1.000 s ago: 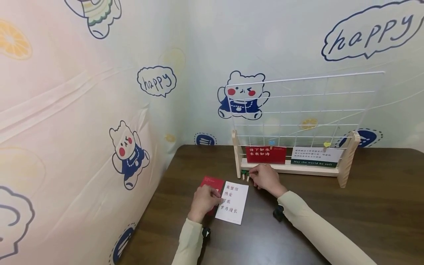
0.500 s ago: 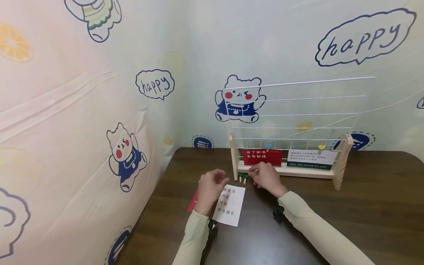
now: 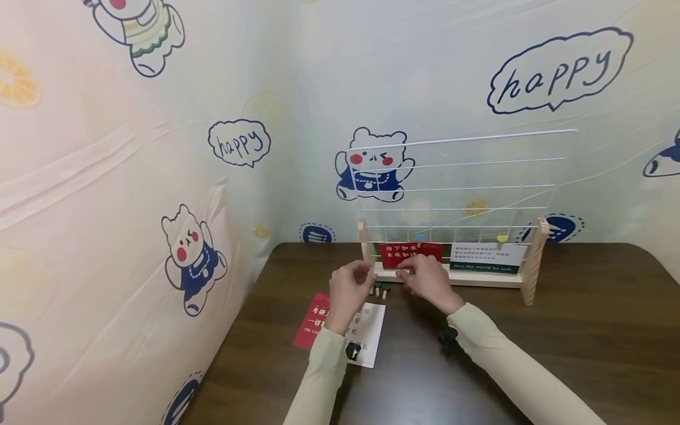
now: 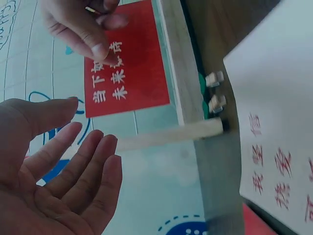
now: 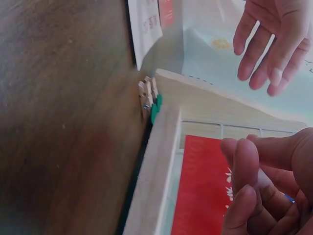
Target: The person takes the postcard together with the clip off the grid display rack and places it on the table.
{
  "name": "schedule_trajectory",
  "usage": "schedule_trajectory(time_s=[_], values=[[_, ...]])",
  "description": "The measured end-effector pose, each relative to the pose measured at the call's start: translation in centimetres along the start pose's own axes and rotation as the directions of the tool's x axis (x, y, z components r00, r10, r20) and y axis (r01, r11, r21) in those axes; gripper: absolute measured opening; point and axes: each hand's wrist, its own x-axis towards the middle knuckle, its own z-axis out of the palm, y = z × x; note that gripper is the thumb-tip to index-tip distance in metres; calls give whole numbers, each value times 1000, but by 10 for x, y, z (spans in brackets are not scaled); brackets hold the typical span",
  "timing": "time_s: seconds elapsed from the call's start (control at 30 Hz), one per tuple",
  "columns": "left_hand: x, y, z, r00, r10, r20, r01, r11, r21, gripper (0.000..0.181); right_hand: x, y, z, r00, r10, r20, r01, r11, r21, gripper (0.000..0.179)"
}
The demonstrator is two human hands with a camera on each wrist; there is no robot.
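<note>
Left hand loosely spread, thumb well clear of the fingers, nothing held; in head view it covers the inner edges of the two loose cards. Right hand in front of the rack, fingers bent in, thumb against fingertips; cannot tell whether anything sits between them, or whether they touch the hung red card behind.

Step, by my reading: pegging cards to the wire, likely between one card and the next. Next move seems to call for a loose card lifted flat to the grid and a peg pinched wide to catch its top edge.

Count: one rack. Four cards: hung red and, just right of it, hung white-and-green; on the table, loose red and loose white, side by side. Two pegs on the wire, blue heart and yellow heart. Green-topped pegs by the rack's left foot: at least two, perhaps three; they crowd together.
</note>
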Motion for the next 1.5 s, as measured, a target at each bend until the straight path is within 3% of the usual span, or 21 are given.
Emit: schedule_trajectory(time_s=[0.33, 0.57, 0.77, 1.1, 1.5], values=[[10, 9, 18, 999, -9, 49, 11, 999, -41, 33, 2, 1, -17, 996, -48, -73, 44, 998, -51, 27], [14, 10, 32, 999, -44, 5, 44, 999, -10, 41, 5, 1, -29, 988, -91, -125, 82, 994, -70, 21], [17, 10, 38, 998, -45, -38, 45, 999, -1, 45, 9, -1, -44, 985, -89, -145, 81, 995, -64, 21], [21, 13, 45, 998, -53, -37, 53, 999, -1, 48, 17, -3, -63, 983, -72, -167, 59, 995, -85, 25], [31, 16, 56, 999, -7, -33, 6, 1000, -21, 44, 20, -1, -75, 985, -44, -166, 30, 996, -86, 31]])
